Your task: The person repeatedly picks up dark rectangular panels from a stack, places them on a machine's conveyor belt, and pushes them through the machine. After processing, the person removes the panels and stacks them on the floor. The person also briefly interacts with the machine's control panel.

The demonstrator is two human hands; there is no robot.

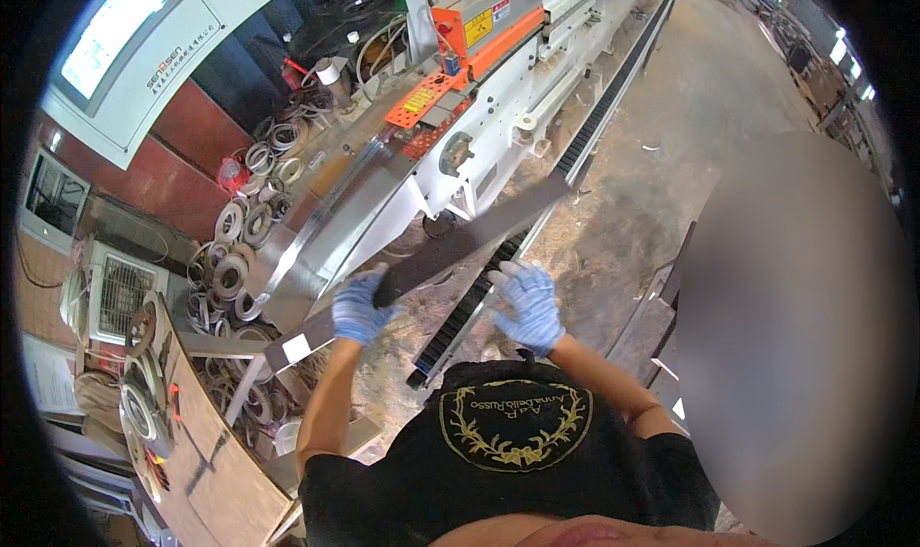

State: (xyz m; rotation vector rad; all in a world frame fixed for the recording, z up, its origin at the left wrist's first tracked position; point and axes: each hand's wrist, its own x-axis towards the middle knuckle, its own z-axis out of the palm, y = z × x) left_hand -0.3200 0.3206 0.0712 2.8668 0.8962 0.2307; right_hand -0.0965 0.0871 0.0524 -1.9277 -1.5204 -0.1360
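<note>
A long, narrow dark board (460, 245) slants from lower left to upper right in front of me, its far end over a roller track (460, 319). My left hand (362, 307), in a blue and white knit glove, is closed on the board near its near end. A white label (296, 349) shows on the board's end, just left of that hand. My right hand (528, 305), gloved the same way, is apart from the board with its fingers stretched out. Its fingertips are at the track's edge; whether they touch it I cannot tell.
A long white and orange machine (479, 116) with a metal bed runs away ahead. Many rolls of banding (231, 277) lie left of it. A wooden tabletop (206, 442) stands at lower left, a screen (120, 34) at upper left. A large blurred patch covers the right.
</note>
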